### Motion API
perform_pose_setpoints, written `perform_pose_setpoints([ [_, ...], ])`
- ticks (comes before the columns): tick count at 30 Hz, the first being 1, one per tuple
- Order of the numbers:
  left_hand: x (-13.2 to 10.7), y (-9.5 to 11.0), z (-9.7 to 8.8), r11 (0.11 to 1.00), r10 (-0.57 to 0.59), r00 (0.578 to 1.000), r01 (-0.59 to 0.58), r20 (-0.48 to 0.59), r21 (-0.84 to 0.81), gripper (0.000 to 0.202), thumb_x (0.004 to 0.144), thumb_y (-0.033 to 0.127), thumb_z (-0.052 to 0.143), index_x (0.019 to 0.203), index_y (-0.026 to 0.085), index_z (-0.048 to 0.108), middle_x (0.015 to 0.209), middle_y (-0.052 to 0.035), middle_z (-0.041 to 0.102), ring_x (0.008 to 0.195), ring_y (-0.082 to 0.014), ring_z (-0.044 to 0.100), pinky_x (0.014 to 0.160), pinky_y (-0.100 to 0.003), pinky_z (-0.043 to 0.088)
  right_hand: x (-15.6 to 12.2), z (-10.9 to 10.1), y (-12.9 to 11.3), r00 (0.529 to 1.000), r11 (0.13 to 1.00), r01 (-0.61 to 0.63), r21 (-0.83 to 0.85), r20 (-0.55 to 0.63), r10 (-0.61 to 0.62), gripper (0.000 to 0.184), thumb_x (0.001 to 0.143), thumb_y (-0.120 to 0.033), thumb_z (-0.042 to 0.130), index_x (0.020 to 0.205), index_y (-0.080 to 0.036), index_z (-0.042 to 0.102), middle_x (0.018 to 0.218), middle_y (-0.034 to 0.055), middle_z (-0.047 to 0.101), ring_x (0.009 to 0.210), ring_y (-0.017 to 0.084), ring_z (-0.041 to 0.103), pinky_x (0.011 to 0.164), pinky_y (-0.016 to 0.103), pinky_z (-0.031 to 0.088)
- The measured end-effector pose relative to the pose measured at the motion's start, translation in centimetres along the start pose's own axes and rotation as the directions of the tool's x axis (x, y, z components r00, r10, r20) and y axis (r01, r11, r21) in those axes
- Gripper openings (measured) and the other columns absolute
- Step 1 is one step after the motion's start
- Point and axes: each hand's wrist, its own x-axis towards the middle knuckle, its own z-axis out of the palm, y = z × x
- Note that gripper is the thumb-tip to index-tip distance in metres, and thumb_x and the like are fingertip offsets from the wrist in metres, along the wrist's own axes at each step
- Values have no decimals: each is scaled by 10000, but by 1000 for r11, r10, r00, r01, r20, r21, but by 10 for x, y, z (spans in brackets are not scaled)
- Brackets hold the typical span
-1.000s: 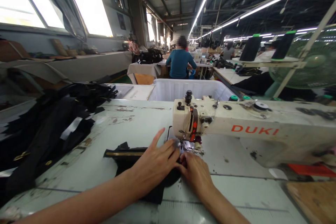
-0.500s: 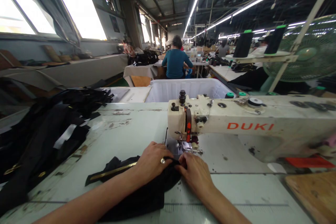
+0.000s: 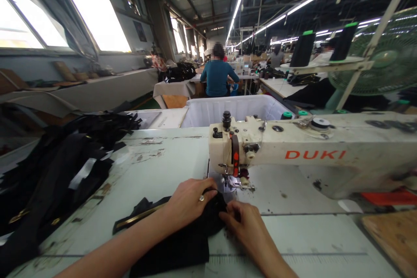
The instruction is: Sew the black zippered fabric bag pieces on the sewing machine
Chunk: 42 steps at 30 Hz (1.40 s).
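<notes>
A black fabric piece [image 3: 182, 243] with a gold zipper [image 3: 143, 216] lies on the pale table in front of the sewing machine [image 3: 276, 147]. My left hand [image 3: 192, 197], with a ring on one finger, is closed on the fabric's upper edge. At the fabric's right edge, my right hand [image 3: 244, 221] pinches the cloth between thumb and fingers. Both hands are just in front of the lit presser foot [image 3: 232, 182], and the cloth edge appears apart from it. My left forearm covers part of the zipper.
A heap of black pieces with gold zippers [image 3: 71, 165] lies to the left. Behind the machine stands a white bin [image 3: 228, 103]. Black thread cones [image 3: 302, 50] and a green fan [image 3: 384, 61] are at the right. A person in a blue top [image 3: 217, 76] sits further ahead.
The hands and the fabric edge have drawn slightly toward me, away from the presser foot. My right hand has moved lower, and the view has shifted a little.
</notes>
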Motion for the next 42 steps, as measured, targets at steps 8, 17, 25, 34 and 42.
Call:
perform_pose_setpoints([
  [8, 9, -3, 0, 1000, 14, 1000, -14, 13, -11, 144, 922, 274, 498, 879, 231, 628, 873, 13, 697, 834, -179, 650, 723, -233, 453, -2, -4, 0, 992, 996, 64, 60, 104, -70, 243, 899, -263, 479, 662, -208, 474, 506, -55, 563, 505, 111, 569, 503, 185, 368],
  [17, 45, -17, 34, 994, -58, 998, 61, -33, 87, 106, 859, 274, 584, 874, 202, 661, 952, -66, 681, 936, -267, 634, 786, -346, 474, 24, -15, 8, 996, 895, 53, -443, -39, -78, 97, 811, -202, 629, 715, -186, 628, 716, 69, 686, 740, 263, 668, 625, 304, 444],
  [25, 56, -28, 41, 994, -83, 996, 83, 7, 71, 192, 844, 339, 659, 902, 156, 657, 919, -38, 675, 875, -205, 633, 816, -388, 486, 24, -19, 31, 889, 686, 371, -626, 24, -458, 400, 766, -126, 740, 1143, -211, 636, 1215, 67, 652, 1113, 280, 595, 953, 423, 478],
  [34, 31, -11, 27, 987, 30, 995, -14, -100, 162, 223, 862, 197, 598, 1084, 201, 625, 1174, -90, 641, 1157, -307, 535, 1008, -492, 341, 31, -10, 57, 638, 453, 592, -667, 44, -769, 315, 829, -157, 688, 1141, -161, 644, 1156, 65, 690, 1028, 253, 638, 874, 386, 558],
  [42, -11, -4, 49, 928, 357, 928, -338, -107, 158, 309, 929, 313, 584, 1202, 184, 519, 1117, -59, 644, 1134, -225, 553, 1179, -504, 102, 23, -19, 44, 696, 590, 612, -527, 4, -718, 308, 842, -117, 660, 1140, -186, 622, 1122, 48, 683, 983, 241, 615, 870, 382, 541],
])
